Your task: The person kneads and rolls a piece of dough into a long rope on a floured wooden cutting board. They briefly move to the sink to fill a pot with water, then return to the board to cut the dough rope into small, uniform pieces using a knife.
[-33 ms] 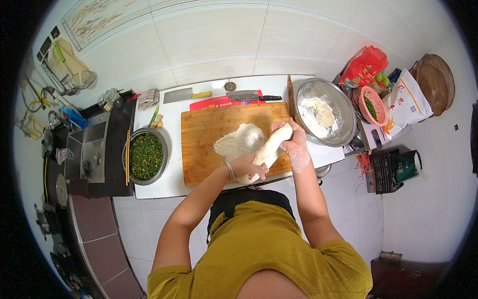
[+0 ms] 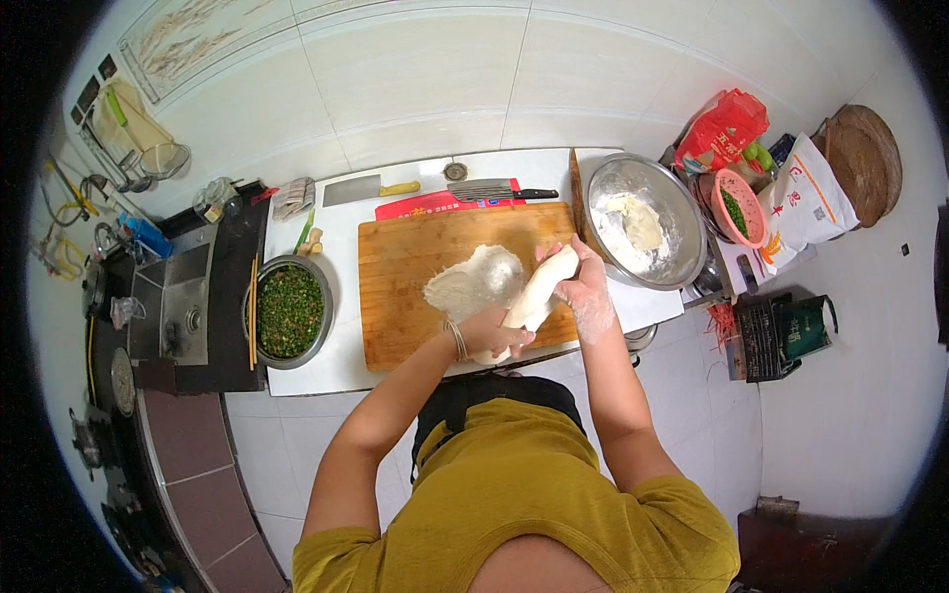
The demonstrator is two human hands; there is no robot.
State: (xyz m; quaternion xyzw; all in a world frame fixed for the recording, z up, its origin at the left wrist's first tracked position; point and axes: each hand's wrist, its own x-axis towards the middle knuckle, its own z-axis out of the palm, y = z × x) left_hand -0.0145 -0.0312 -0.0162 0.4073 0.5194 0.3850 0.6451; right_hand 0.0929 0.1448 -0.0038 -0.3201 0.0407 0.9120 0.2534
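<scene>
A thick white roll of dough (image 2: 539, 289) slants over the right part of the wooden cutting board (image 2: 400, 259). My left hand (image 2: 494, 333) is wrapped round its lower part, with a band on the wrist. Higher up, my right hand (image 2: 583, 285), dusted with flour, grips the other end. The dough's lower end reaches the board's near edge, partly hidden by my left hand. Beside the dough, a patch of flour (image 2: 473, 280) covers the middle of the board.
Right of the board stands a metal basin (image 2: 599, 198) holding flour and a dough piece. At left is a bowl of chopped greens (image 2: 289, 308) with chopsticks (image 2: 253, 311) beside it. Behind the board lie a cleaver (image 2: 354, 189) and a black-handled knife (image 2: 534, 195).
</scene>
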